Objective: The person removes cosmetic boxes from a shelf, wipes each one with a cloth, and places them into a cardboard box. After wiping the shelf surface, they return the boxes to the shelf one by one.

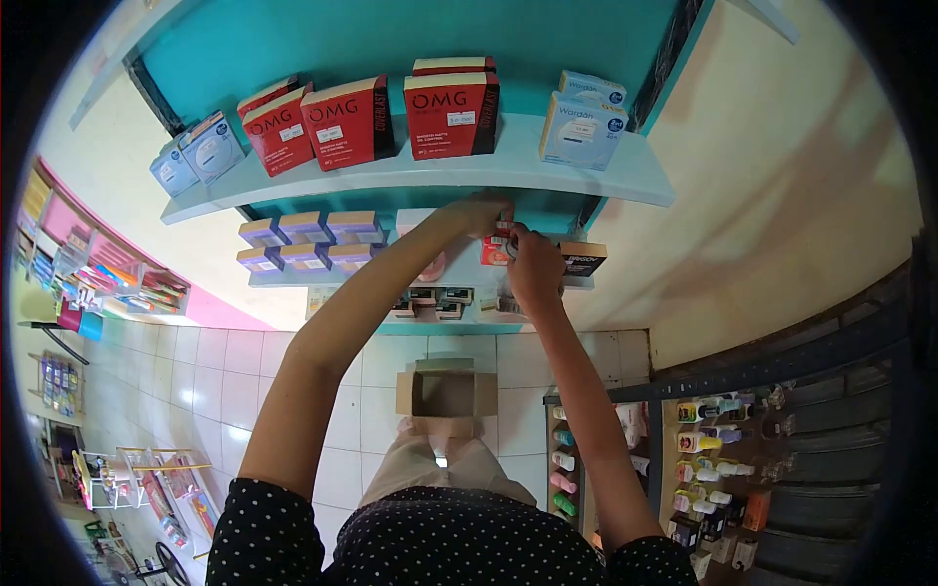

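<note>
Both hands reach onto the second shelf, beneath the upper one. My left hand is bent at the wrist, its fingers curled in shadow just above a small red box; whatever they hold is hidden. Close beside it, my right hand has its fingers closed at the right edge of the small red boxes, gripping there. A small grey round shape shows by its fingertips. Right of this hand lies a dark box with pale lettering. A pale pink and white box stands partly behind my left forearm.
The upper shelf overhangs my hands, carrying red OMG boxes and light blue Wardah boxes. Purple-and-tan boxes line the second shelf's left. Small dark boxes sit lower. An open cardboard box stands on the tiles; bottles fill a rack at right.
</note>
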{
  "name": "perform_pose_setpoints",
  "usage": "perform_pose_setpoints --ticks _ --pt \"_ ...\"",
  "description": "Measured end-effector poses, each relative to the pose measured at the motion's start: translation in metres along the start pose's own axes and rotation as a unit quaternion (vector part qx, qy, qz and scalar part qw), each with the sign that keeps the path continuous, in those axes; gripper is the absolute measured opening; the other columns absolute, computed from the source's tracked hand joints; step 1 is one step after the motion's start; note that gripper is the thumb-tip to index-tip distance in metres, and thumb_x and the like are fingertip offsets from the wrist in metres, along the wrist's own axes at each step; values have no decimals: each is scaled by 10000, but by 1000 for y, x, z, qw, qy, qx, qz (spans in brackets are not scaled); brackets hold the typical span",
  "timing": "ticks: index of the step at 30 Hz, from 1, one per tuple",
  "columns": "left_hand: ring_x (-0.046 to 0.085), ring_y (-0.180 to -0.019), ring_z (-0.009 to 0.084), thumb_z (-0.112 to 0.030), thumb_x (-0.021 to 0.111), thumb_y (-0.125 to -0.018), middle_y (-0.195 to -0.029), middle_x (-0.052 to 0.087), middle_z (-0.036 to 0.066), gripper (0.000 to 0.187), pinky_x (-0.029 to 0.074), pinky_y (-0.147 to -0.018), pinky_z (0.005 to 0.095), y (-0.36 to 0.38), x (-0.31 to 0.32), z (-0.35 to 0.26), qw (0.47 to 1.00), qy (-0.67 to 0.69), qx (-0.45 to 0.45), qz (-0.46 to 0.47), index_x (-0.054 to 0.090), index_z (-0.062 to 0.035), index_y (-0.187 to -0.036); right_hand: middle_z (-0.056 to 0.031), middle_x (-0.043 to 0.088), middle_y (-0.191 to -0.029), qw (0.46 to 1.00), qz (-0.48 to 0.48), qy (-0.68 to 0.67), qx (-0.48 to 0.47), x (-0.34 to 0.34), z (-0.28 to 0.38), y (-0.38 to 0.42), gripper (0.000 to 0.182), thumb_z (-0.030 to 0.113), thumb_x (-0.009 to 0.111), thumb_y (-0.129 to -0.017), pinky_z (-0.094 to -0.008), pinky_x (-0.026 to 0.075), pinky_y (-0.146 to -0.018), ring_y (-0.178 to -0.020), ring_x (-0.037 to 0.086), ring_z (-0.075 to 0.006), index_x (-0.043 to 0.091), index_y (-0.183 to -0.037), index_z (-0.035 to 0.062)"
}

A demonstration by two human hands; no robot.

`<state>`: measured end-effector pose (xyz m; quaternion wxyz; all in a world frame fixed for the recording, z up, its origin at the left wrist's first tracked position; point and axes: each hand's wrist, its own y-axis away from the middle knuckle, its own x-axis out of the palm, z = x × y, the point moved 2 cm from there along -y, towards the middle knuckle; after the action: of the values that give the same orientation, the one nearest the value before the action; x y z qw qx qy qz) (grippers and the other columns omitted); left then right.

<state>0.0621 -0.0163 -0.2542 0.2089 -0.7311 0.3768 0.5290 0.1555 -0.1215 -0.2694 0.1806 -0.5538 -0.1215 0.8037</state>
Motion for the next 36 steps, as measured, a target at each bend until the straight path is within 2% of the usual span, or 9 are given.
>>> perform_pose_setpoints --ticks 4,5,9,15,18,20,31,33,36 --pt "499 -905 267 -285 632 -713 -942 545 100 311 408 -773 358 -2 2 6 998 -47 28 -22 537 -142 -973 -104 572 -772 1000 -19 -15 -17 -2 0 2 300 49 593 -645 -393 459 -608 -723 574 -291 529 -935 95" --pt "506 -903 263 -239 628 -708 -938 550 106 301 414 -765 357 -3 1 6 999 -30 23 5 535 -136 -976 -117 562 -755 999 -27 -15 -29 -3 1 3 257 59 567 -670 -400 454 -589 -703 571 -302 516 -921 79" --pt "525 -882 255 -112 586 -696 -915 561 122 302 427 -744 352 -4 -7 3 997 11 6 77 527 -102 -992 -112 558 -755 998 -32 -32 -34 0 -4 4 285 66 568 -674 -405 450 -586 -697 569 -304 514 -954 84" --pt "523 -883 250 -36 487 -701 -918 561 118 316 426 -758 341 -1 -12 -2 994 43 -9 103 527 -73 -1013 -109 562 -777 998 -33 -33 -33 -3 -3 5 328 62 579 -666 -408 455 -603 -716 568 -307 504 -984 101" --pt "522 -893 247 -25 460 -704 -928 561 115 326 422 -766 340 -4 -9 2 993 46 -18 103 531 -76 -1017 -106 564 -794 999 -13 -31 -15 -6 -1 5 340 59 586 -659 -408 457 -610 -730 570 -303 507 -984 114" --pt "522 -892 247 -25 460 -705 -928 560 113 327 420 -767 339 -3 -12 -1 994 31 -16 104 531 -75 -1020 -88 579 -819 1000 -9 -17 -2 -10 1 5 375 93 667 -620 -378 460 -633 -761 572 -277 532 -969 114" --pt "523 -904 245 -33 444 -712 -958 557 121 335 409 -793 341 -4 -15 -4 995 8 -36 96 528 -80 -1032 -91 579 -836 999 -15 -29 3 -17 3 8 355 104 667 -628 -376 457 -617 -742 571 -282 537 -958 113" --pt "500 -1003 268 -113 540 -673 -1058 537 128 386 404 -828 362 -3 -19 -6 994 0 -43 103 540 -126 -1059 -95 579 -840 999 -17 -33 -1 -20 5 10 347 105 665 -632 -376 456 -617 -739 569 -285 537 -955 107" --pt "522 -966 280 -91 547 -658 -1000 564 133 370 427 -789 346 -7 -18 0 996 -14 -18 86 556 -108 -1027 -107 580 -837 998 -32 -56 -10 -36 12 18 330 114 667 -638 -382 450 -615 -732 562 -303 538 -942 95"
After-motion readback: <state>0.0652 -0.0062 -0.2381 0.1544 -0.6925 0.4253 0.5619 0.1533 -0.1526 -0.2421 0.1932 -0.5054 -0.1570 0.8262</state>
